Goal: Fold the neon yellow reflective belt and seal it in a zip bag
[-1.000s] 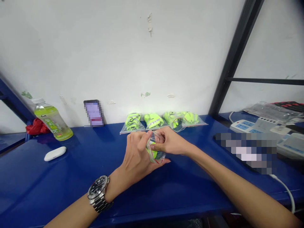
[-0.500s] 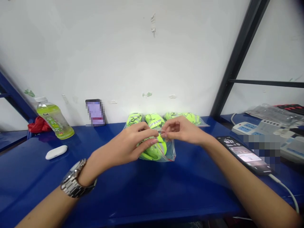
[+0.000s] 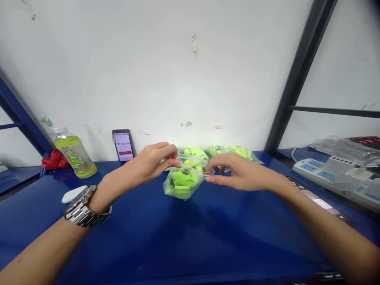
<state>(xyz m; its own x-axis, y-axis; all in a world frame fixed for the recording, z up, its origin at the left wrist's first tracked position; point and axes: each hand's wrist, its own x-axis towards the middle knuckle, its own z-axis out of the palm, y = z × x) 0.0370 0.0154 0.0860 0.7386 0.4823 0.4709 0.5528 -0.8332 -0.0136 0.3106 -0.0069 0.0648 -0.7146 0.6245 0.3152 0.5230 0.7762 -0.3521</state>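
A clear zip bag [image 3: 181, 186] with a red line along its mouth holds a bundled neon-yellow reflective garment [image 3: 187, 178]. My left hand [image 3: 160, 158] pinches the left end of the bag's mouth between thumb and fingers. At the other end of the mouth, my right hand [image 3: 231, 170] grips the rim the same way. The mouth faces up between both hands, and the bag hangs just over the blue table [image 3: 178, 237]; whether it touches the surface I cannot tell. Behind it lie more bagged neon-yellow bundles [image 3: 231, 152], partly covered by my hands.
A phone with a timer [image 3: 123, 145] leans on the wall. To the left are a drink bottle [image 3: 75, 154], a red cloth-like item [image 3: 55, 160] and a white earbud case [image 3: 73, 194]. On the right are a charging phone [image 3: 320, 202] and power strips [image 3: 314, 168].
The bag has been turned and lifted upright, its red-lined mouth now at the top. My hands have moved apart to its two ends. The head view has shifted slightly.
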